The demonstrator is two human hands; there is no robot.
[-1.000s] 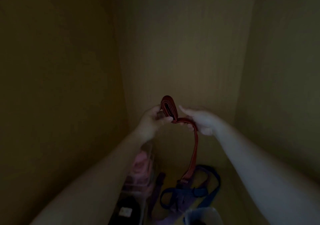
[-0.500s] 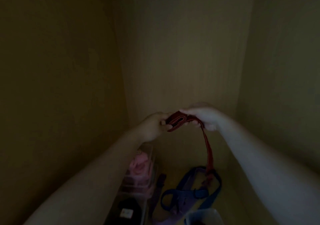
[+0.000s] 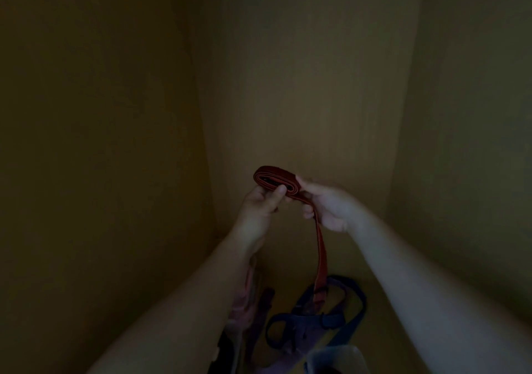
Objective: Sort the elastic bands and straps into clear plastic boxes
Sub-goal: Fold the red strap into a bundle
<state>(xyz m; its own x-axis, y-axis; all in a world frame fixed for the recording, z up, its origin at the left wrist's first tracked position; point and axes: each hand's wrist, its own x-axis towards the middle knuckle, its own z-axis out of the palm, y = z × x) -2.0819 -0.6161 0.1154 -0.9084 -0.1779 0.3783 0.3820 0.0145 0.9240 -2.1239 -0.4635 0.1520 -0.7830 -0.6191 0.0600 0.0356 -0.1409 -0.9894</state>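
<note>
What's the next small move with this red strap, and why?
Probably one more wrap: the right hand should bring the hanging tail round the coil that the left hand pinches. The red strap is only partly rolled. Its loose tail reaches down to the blue straps below, so it looks too slack to box yet.

"What is the person wearing on the arms?"

"Nothing shows. The left forearm (image 3: 201, 301) and right forearm (image 3: 417, 287) are bare, and so are the left hand (image 3: 260, 205) and right hand (image 3: 331, 209)."
</note>
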